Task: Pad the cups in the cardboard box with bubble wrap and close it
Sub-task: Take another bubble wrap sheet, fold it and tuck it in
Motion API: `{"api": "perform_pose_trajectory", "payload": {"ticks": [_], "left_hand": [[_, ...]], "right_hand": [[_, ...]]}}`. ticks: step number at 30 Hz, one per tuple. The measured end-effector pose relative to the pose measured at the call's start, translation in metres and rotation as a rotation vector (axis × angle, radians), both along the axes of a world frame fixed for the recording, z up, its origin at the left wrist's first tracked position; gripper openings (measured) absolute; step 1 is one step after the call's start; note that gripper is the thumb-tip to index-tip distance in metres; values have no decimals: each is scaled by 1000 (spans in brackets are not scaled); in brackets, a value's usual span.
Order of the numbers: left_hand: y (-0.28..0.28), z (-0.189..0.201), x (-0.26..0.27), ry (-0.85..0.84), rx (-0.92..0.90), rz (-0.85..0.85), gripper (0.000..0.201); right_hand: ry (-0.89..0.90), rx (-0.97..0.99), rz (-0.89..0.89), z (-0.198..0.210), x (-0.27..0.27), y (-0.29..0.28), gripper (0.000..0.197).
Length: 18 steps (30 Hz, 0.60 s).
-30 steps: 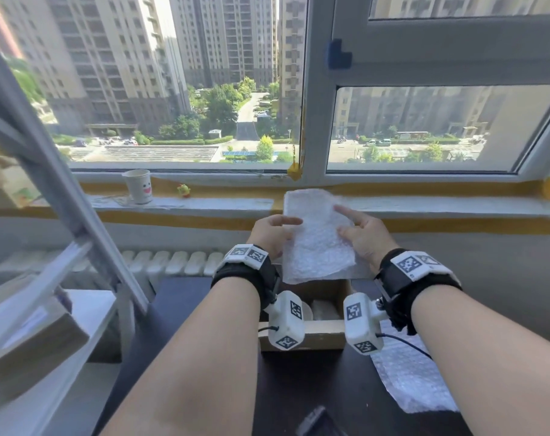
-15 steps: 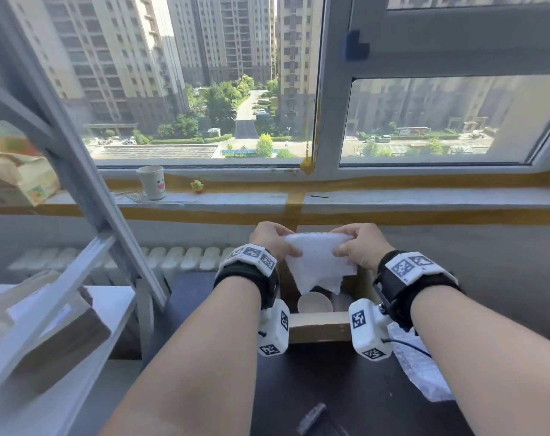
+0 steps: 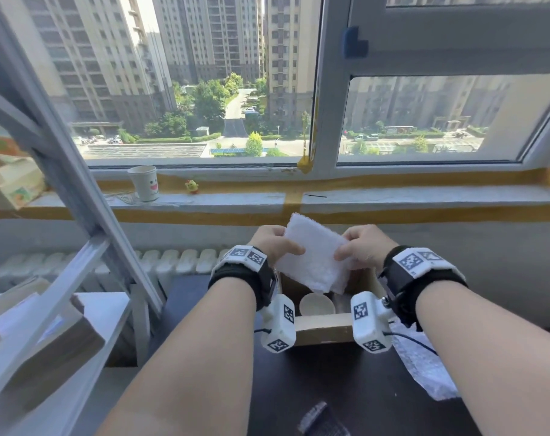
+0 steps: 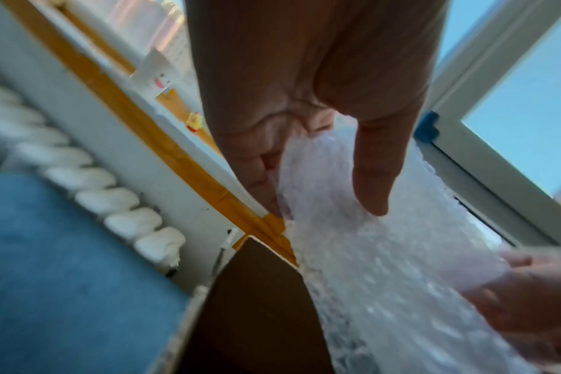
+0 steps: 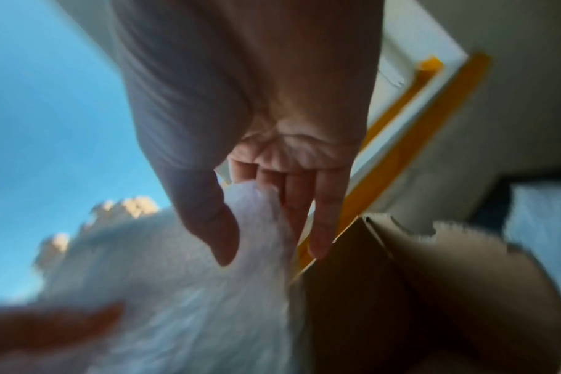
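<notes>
Two hands hold one folded piece of bubble wrap (image 3: pixel 313 258) above the open cardboard box (image 3: pixel 322 328). The wrap is pinched at its one side between thumb and fingers of the left hand (image 3: pixel 275 243), and at its other side in the same way by the right hand (image 3: pixel 363 247). Just below the hands, a white cup (image 3: pixel 317 305) is seen inside the box; whether more cups stand beside it cannot be told, because the wrap hides that part.

Some risks can be judged from here. If the folded wrap is released too early, it may open again and fall beside the box and not between the cups. If it is pushed down with force, the light cup could be tipped or crushed. The upright flap (image 4: pixel 257 298) close under the left hand could be caught by the wrap and bent inward.

To the right of the right hand, a second sheet of bubble wrap (image 3: pixel 424 366) lies on the dark table (image 3: pixel 330 382).

Farther beyond the hands, on the windowsill (image 3: pixel 424 196), a paper cup (image 3: pixel 144 183) with a printed smiling face and a small yellow toy (image 3: pixel 191 186) are standing. No brand or readable writing is found; only square black-and-white marker patterns are seen on the wrist devices (image 3: pixel 369 324).
</notes>
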<state>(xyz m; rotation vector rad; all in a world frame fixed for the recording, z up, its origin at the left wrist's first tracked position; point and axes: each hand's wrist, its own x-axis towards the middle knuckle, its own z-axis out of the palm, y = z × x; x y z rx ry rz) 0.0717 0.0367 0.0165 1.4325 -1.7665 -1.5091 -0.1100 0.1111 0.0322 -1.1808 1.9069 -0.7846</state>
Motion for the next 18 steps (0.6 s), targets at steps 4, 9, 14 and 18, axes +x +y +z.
{"api": "perform_pose_trajectory", "payload": {"ticks": [4,9,14,18], "left_hand": [[3,6,-3,-182,-63,-176,27],[-3,6,-5,81,36,7,39],[2,8,-8,280,296,-18,15],[2,11,-8,427,284,-42,25]], "right_hand": [[229,101,229,-4,14,1,31],[-170,-20,12,-4,13,-7,25],[-434,-116,-79,1,10,-8,29],[-460,-70,-95,1,15,-5,16]]}}
